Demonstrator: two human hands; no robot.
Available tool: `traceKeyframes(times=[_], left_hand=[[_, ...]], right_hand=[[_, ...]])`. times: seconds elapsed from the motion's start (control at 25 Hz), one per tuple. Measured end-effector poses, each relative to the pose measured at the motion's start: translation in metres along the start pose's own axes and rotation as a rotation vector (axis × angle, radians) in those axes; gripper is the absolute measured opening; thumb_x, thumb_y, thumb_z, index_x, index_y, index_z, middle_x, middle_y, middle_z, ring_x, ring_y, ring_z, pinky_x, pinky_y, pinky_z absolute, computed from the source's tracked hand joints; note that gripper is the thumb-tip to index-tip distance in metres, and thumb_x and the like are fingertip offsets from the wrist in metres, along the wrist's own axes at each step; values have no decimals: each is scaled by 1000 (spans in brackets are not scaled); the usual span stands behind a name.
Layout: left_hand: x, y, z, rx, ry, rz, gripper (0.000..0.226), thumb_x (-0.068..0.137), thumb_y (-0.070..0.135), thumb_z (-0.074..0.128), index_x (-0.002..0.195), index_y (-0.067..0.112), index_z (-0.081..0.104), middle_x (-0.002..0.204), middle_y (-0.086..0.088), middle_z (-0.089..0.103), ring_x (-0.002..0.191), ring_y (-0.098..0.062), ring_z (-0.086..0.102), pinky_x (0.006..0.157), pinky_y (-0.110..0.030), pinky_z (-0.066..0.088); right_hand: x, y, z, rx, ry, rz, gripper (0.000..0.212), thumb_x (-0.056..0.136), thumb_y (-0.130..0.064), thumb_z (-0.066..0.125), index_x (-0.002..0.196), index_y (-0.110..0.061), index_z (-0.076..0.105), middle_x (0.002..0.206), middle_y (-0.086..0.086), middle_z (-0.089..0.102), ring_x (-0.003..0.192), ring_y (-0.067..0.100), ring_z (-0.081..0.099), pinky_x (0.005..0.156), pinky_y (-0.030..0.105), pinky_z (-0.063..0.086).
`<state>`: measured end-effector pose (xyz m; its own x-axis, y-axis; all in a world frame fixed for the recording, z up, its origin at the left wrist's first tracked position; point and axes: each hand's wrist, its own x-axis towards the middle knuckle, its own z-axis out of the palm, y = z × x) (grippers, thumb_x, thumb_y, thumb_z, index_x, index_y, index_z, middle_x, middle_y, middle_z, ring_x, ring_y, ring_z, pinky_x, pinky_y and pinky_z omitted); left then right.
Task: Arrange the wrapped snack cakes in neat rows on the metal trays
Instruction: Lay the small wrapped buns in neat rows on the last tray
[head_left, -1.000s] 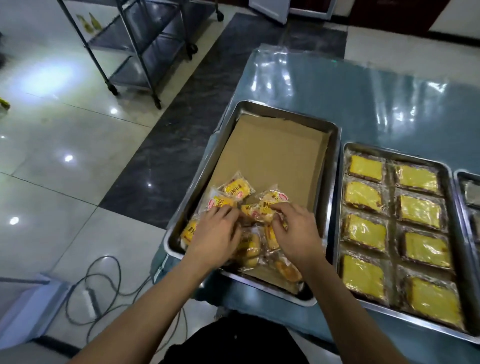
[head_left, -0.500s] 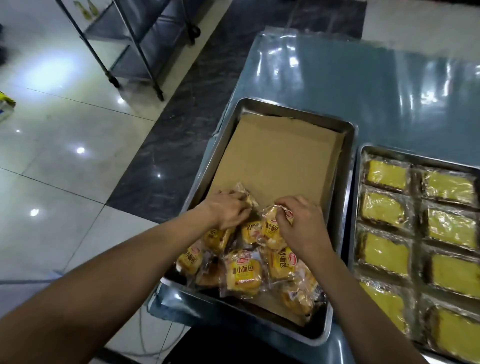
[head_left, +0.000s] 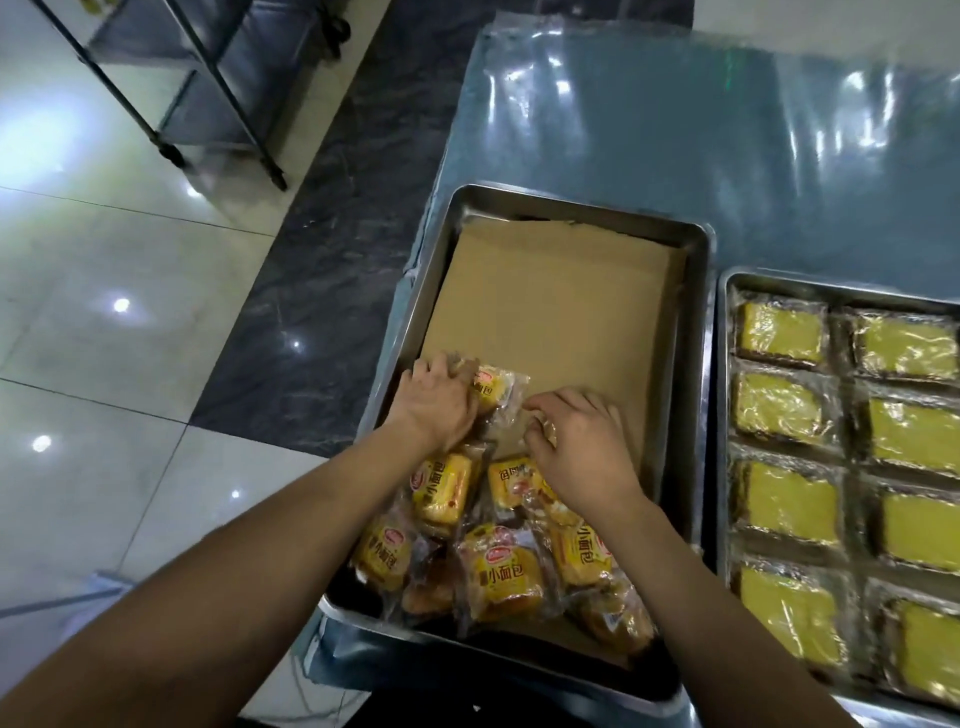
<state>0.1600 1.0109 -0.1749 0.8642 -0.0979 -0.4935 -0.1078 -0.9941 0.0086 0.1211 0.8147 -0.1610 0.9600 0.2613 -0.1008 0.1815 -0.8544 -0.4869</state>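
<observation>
A metal tray lined with brown cardboard holds a loose pile of several wrapped snack cakes at its near end. My left hand grips one wrapped cake at the left side of the tray, just beyond the pile. To its right, my right hand lies palm down with curled fingers on another wrapped cake, mostly hidden under it. A second metal tray on the right carries yellow wrapped cakes laid in two neat rows.
Both trays stand on a table covered in shiny blue plastic. A wheeled metal rack stands on the tiled floor at the far left. The table's left edge drops to the floor beside the lined tray.
Both hands have moved a little farther up the tray from the pile. The left hand now holds a single cake apart from the heap, and the view has shifted closer.
</observation>
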Motion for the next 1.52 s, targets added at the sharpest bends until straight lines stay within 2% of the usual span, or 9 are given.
traceKeyframes(times=[0.16,0.24,0.4,0.56,0.72,0.84,1.04,1.24,1.52], left_hand=[[-14,-8,7,-131,113,3,57,100,37,44,151,20,26,145,-13,39,128,-35,44,107,-48,39],[-29,-10,14,-175,141,44,53,101,35,42,151,21,30,148,-10,39,131,-31,43,110,-47,37],[-45,-11,30,-234,90,35,53,105,43,28,155,27,28,158,-5,31,141,-29,34,113,-46,33],[-42,-15,33,-281,113,21,54,105,47,24,155,28,26,160,-2,32,145,-27,29,115,-44,28],[-24,-14,22,-260,95,32,57,103,50,23,153,24,33,154,0,37,140,-25,33,113,-44,30],[0,6,7,-192,103,80,56,103,51,25,152,24,36,152,-5,35,137,-28,35,113,-46,32],[46,59,-13,-185,13,178,60,104,53,21,158,28,17,165,-2,16,149,-30,18,119,-47,18],[92,100,-21,-161,-1,264,64,104,54,21,159,31,-1,168,3,-3,153,-29,4,122,-47,8],[154,120,-50,-89,26,264,64,104,54,22,159,33,-1,167,5,-7,153,-30,1,122,-48,6]], right_hand=[[13,-10,11,-99,-74,-48,40,97,-29,53,137,-26,58,131,-4,60,124,21,51,108,43,35],[21,-14,18,-139,-126,-79,47,98,-33,49,145,-27,49,140,-2,54,131,22,46,112,44,31],[31,-21,29,-258,-318,-93,54,104,-46,34,156,-34,27,158,1,36,146,24,32,122,50,9],[37,-20,27,-321,-419,-86,58,105,-52,26,159,-36,12,166,0,20,153,21,19,121,58,-8],[47,-12,22,-343,-373,-71,57,105,-51,23,159,-36,15,166,0,21,154,20,14,119,61,-13],[55,8,12,-365,-301,-9,55,105,-49,22,158,-36,20,163,0,29,152,21,19,120,61,-11],[61,64,-11,-406,-203,114,56,103,-48,25,158,-36,21,154,1,41,148,25,28,120,63,-4],[75,108,-31,-471,-144,195,61,103,-48,23,160,-30,13,162,7,30,154,26,14,120,59,-12],[127,138,-47,-585,-141,222,70,102,-52,24,161,-26,-1,167,12,16,155,26,0,119,57,-15]])
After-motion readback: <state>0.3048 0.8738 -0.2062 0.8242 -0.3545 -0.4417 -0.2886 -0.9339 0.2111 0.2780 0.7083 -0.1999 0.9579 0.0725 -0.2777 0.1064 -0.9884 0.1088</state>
